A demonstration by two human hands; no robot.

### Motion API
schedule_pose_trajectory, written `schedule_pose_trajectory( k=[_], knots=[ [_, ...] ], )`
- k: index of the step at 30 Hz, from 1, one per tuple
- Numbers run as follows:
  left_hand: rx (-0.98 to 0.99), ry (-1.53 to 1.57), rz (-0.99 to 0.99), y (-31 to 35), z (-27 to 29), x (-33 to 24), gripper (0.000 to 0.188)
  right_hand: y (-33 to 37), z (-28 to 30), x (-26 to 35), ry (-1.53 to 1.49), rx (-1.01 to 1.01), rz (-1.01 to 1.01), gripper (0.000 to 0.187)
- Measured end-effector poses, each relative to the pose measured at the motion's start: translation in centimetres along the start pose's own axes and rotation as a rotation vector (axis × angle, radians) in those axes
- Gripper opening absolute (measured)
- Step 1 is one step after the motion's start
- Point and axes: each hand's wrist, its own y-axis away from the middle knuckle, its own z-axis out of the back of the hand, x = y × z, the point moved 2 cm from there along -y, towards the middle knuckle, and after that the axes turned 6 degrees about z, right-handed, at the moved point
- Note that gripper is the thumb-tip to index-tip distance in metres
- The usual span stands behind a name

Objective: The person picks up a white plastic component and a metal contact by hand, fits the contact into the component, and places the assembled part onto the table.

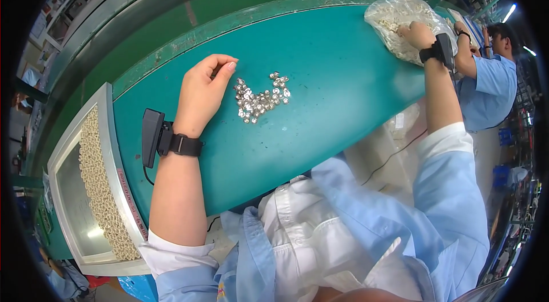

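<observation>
My left hand [205,89] is raised over the green mat, with thumb and index finger pinched together. Whatever the pinch holds, if anything, is too small to make out. Just right of it lies a loose pile of small shiny metal parts [260,103], round and silvery. At the far right my right hand [419,34] reaches into the mouth of a clear plastic bag [382,12]. Its fingers are curled down among small cream-coloured pieces [394,23], and the fingertips are mostly hidden. Black straps with small devices sit on both wrists.
A light-framed tray [110,148] at the left holds many cream pieces in rows. The green work surface [320,62] has a raised far edge. Beyond the bag, a co-worker in a blue shirt [492,88] sits at the right. A cable [394,156] hangs below the table.
</observation>
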Motion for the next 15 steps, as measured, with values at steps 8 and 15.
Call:
schedule_pose_trajectory(
  k=[8,15],
  knots=[
    [-0.039,-0.117,-0.128,0.2,-0.1,0.2,0.016,-2.8,-3.4,2.0,-0.210,-0.086,0.222,0.069],
    [0.017,-0.085,-0.066,0.6,-0.1,-0.5,0.017,-3.7,-4.9,3.7,-0.289,-0.168,0.233,0.053]
  ],
)
